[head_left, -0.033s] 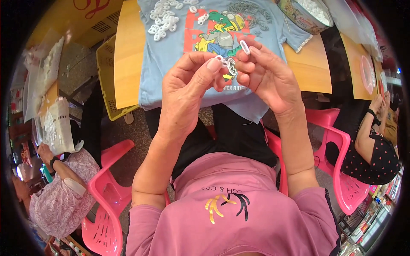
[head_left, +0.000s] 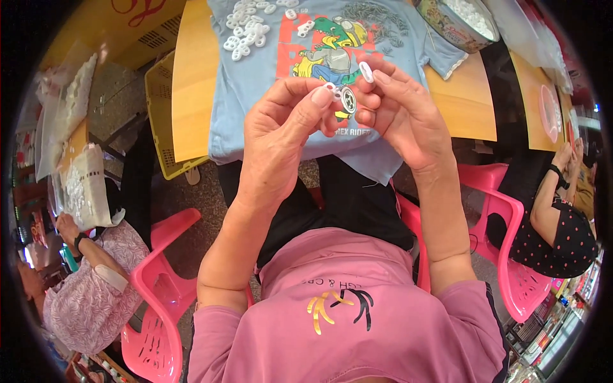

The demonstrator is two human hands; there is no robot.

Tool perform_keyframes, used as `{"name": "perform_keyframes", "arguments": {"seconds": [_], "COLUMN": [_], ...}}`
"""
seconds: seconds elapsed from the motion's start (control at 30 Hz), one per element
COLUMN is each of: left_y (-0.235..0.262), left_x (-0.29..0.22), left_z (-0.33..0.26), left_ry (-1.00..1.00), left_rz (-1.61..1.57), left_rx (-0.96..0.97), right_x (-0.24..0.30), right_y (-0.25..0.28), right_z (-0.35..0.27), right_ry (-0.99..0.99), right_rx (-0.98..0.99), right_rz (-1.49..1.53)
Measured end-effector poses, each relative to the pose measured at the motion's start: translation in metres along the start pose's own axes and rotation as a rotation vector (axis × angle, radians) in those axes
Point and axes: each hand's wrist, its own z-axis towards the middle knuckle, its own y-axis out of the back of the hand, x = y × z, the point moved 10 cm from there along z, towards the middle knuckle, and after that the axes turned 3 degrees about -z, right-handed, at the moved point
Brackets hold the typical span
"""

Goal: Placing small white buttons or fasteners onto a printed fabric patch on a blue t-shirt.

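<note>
My left hand (head_left: pixel 287 118) pinches a small white plastic piece with holes (head_left: pixel 331 89) between thumb and index finger. In my right hand (head_left: pixel 402 102), thumb and fingers hold a small white oval plastic piece (head_left: pixel 366 72) tilted on end. The two pieces are apart. Both hands are raised over a light blue printed T-shirt (head_left: pixel 242 121) spread on a wooden table (head_left: pixel 191 76). On the shirt, beyond my left hand, lies a heap of white oval pieces with holes (head_left: pixel 246 32). Small grey pieces (head_left: pixel 383 22) are scattered beyond my right hand.
A round tub (head_left: pixel 466 29) of small white pieces stands at the far right. Below the table's left side is a yellow plastic crate (head_left: pixel 163 121). Co-workers sit on both sides on pink plastic chairs (head_left: pixel 163 281). At left a cloth bag (head_left: pixel 92 191) holds white pieces.
The white oval piece in my right hand has turned slightly, showing more of its face. Otherwise my hands hold nearly the same position.
</note>
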Motion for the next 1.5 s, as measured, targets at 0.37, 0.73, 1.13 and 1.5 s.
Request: {"name": "perform_keyframes", "arguments": {"seconds": [0.37, 0.73, 1.13, 1.5], "left_y": [0.015, 0.017, 0.021, 0.024], "left_x": [0.013, 0.023, 0.021, -0.002], "left_z": [0.000, 0.012, 0.024, 0.043], "left_ry": [0.091, 0.146, 0.128, 0.045], "left_rz": [-0.049, 0.008, 0.108, 0.282], "left_rx": [-0.008, -0.113, -0.107, -0.063], "right_x": [0.039, 0.053, 0.062, 0.072], "right_y": [0.014, 0.014, 0.007, 0.014], "right_z": [-0.005, -0.011, -0.012, -0.013], "right_ry": [0.538, 0.590, 0.748, 0.757], "right_rx": [-0.260, -0.285, -0.265, -0.299], "right_rz": [-1.266, -1.279, -1.375, -1.423]}}
